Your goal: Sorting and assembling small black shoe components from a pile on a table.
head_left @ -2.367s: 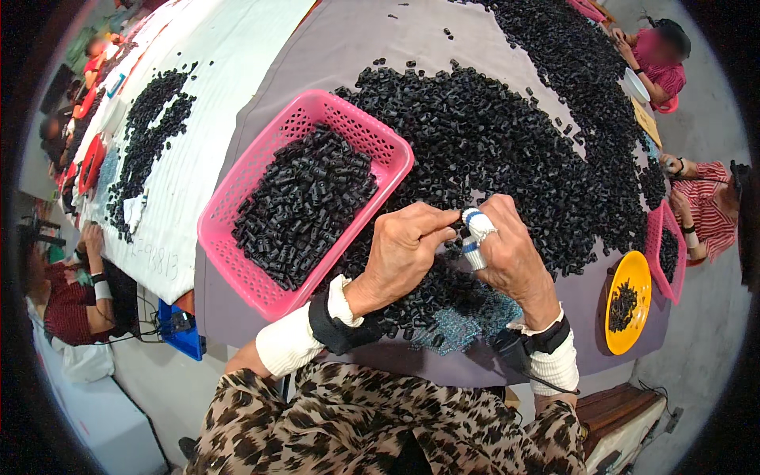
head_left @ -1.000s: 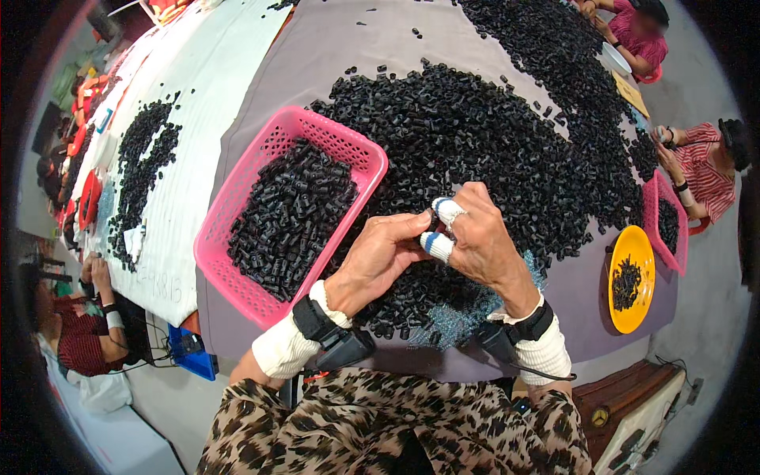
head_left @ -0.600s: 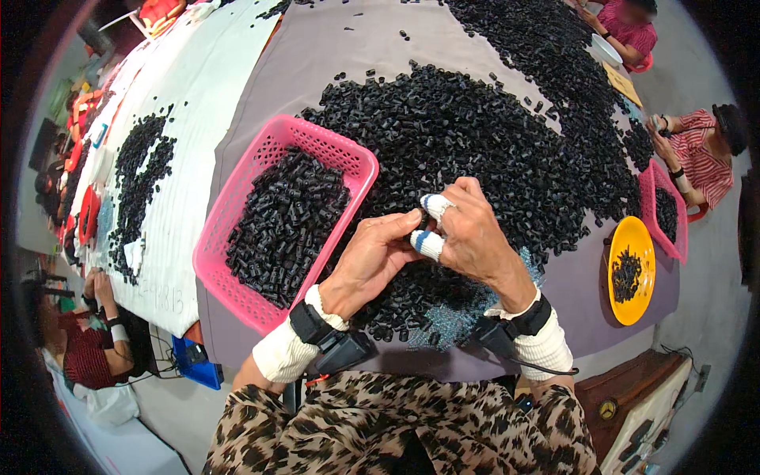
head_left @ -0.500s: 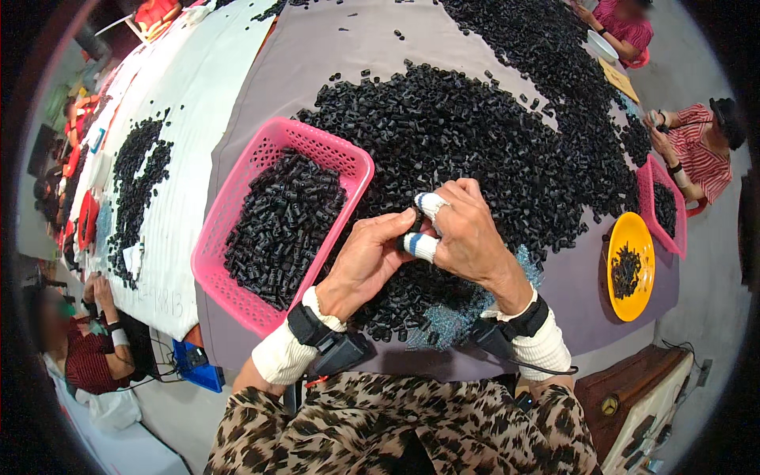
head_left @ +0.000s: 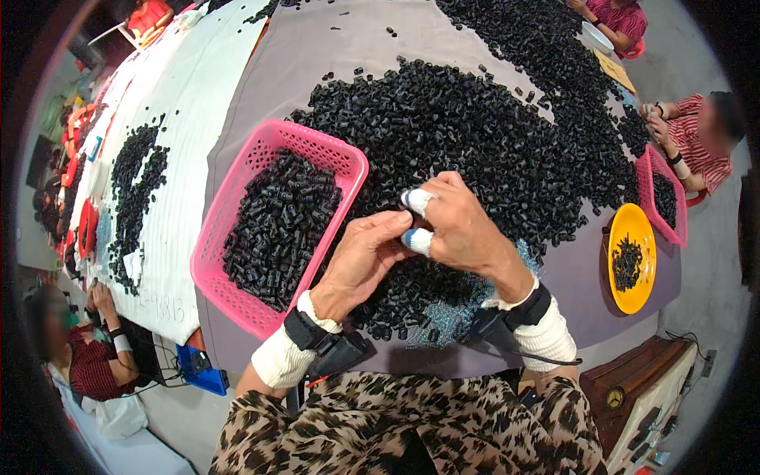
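Observation:
My left hand (head_left: 362,260) and my right hand (head_left: 463,229) meet above the near side of a large heap of small black plastic pieces (head_left: 443,119). Pinched between both hands' fingertips is one small black plastic piece, mostly hidden by the fingers. White knitted finger sleeves with blue bands cover two digits of my right hand; both wrists carry white cuffs and black straps. Left of my hands, a pink perforated basket (head_left: 207,252) holds many black tubular pieces (head_left: 277,229).
Translucent bluish bits (head_left: 447,318) lie at the heap's near edge. A yellow plate (head_left: 647,253) with black scraps and a smaller pink basket (head_left: 679,229) stand at right. Co-workers sit around the table. A white-covered table (head_left: 190,158) with more black pieces is at left.
My hands stay together at nearly the same spot, with the right fingers slightly shifted and the black piece now more covered. The view has moved a little.

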Tool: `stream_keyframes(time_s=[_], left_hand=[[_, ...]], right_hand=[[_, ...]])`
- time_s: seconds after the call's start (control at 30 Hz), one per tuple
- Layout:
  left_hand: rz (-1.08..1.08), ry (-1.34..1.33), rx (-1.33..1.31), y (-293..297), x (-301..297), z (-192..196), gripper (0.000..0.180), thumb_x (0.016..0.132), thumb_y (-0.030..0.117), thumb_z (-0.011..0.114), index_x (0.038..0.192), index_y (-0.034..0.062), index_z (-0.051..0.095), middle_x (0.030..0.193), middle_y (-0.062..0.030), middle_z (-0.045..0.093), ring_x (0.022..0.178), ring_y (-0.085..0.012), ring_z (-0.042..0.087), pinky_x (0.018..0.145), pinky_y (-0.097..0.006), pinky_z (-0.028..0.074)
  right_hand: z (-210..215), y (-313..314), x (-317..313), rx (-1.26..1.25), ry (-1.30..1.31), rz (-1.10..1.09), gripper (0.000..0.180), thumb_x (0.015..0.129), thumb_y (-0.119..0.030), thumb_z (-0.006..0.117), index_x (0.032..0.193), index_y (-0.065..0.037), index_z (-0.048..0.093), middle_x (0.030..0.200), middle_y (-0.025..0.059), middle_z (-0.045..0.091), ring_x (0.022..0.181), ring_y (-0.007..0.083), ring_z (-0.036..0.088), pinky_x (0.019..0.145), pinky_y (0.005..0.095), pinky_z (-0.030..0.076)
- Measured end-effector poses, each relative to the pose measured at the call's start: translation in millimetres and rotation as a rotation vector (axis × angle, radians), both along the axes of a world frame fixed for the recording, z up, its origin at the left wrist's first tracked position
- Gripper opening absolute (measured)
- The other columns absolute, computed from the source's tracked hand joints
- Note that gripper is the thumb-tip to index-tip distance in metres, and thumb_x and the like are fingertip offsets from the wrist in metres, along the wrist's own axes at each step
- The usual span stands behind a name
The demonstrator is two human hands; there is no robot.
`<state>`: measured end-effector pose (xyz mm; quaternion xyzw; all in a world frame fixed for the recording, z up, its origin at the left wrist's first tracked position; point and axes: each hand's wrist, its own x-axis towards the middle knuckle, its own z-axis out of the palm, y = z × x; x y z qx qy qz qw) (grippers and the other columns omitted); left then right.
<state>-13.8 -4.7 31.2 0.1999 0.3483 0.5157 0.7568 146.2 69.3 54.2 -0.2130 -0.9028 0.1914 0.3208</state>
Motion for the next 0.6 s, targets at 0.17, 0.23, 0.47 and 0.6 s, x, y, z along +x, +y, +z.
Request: stream_keyframes(time_s=[0.17,0.23,0.47,0.6], left_hand=[[0.289,0.008,0.069,-3.3,-13.3,9.4,0.030,0.098,0.024,0.050,0.108,-0.0035,0.059,0.100,-0.0138,0.065,0.092,-0.0235,0.065,0.083,-0.037,0.054],[0.441,-0.060,0.077,-5.0,-35.0,4.8,0.037,0.098,0.035,0.048,0.104,0.0001,0.059,0.097,-0.0119,0.065,0.089,-0.0225,0.065,0.082,-0.037,0.054],[0.411,0.010,-0.034,-15.1,-45.4,6.3,0.040,0.099,0.037,0.046,0.104,-0.0001,0.058,0.088,-0.0090,0.064,0.078,-0.0184,0.063,0.074,-0.035,0.054],[0.308,0.094,0.029,-14.6,-31.4,10.6,0.032,0.099,0.030,0.049,0.105,0.0010,0.060,0.088,-0.0071,0.066,0.078,-0.0172,0.064,0.074,-0.033,0.055]], right_hand=[[15.2,16.4,28.8,-0.109,-0.046,-0.162,0.037,0.072,-0.014,0.072,0.105,0.000,0.064,0.089,0.0139,0.064,0.085,0.0316,0.060,0.077,0.0379,0.048],[7.1,20.4,46.8,-0.080,-0.075,-0.224,0.032,0.072,-0.012,0.071,0.101,0.000,0.065,0.087,0.0135,0.063,0.082,0.0313,0.059,0.074,0.0381,0.047],[-42.0,6.6,65.0,0.034,-0.353,-0.256,0.016,0.067,0.001,0.063,0.083,-0.003,0.063,0.077,0.0100,0.056,0.078,0.0281,0.051,0.071,0.0381,0.039],[-46.0,4.1,64.6,0.119,-0.341,-0.276,0.020,0.066,0.003,0.062,0.084,-0.004,0.064,0.081,0.0087,0.056,0.083,0.0265,0.050,0.074,0.0377,0.039]])
